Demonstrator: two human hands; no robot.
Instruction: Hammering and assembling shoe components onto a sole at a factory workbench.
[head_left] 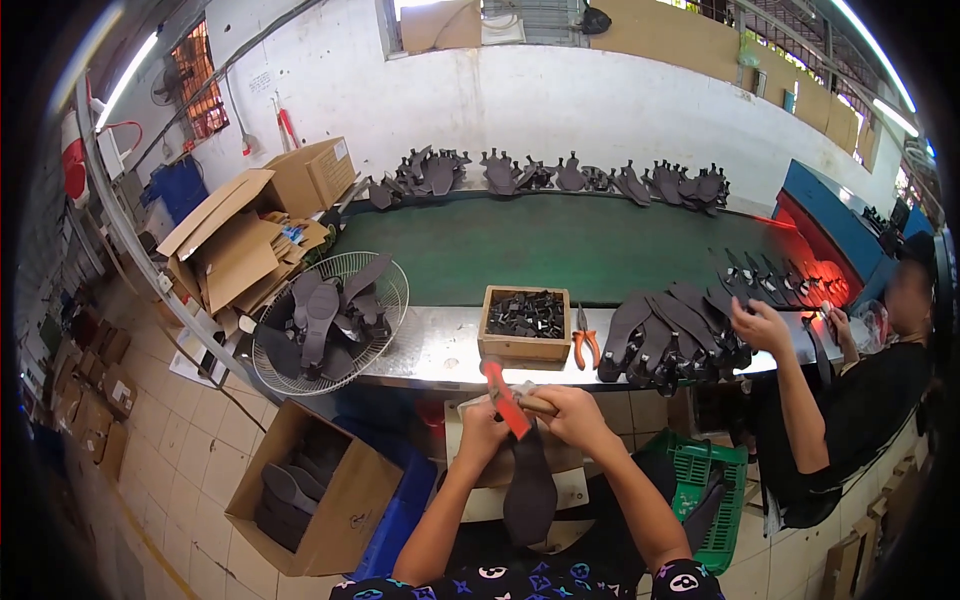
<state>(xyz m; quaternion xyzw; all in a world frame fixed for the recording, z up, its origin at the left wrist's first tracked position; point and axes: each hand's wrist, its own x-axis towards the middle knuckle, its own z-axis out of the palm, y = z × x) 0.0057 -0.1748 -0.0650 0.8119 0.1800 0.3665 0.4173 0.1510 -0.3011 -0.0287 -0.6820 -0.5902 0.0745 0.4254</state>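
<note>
My left hand (482, 432) is closed around the upper end of a dark grey shoe sole (530, 497), which hangs lengthwise toward my lap. My right hand (577, 418) grips the wooden handle of a hammer (512, 408). Its red head lies across the top of the sole, beside my left fingers, hiding that end. Beneath my hands is a pale work stand (568, 487). Just beyond them, on the metal bench edge, sits a wooden box (525, 348) of small black pieces. Pliers with orange handles (586, 348) lie to its right.
A green conveyor belt (500, 240) runs behind the bench, with heeled soles along its far side. A wire basket (398, 320) and a carton (350, 515), both holding soles, stand at left. More soles (665, 325) lie at right, near a co-worker (850, 410). A green crate (735, 510) is below.
</note>
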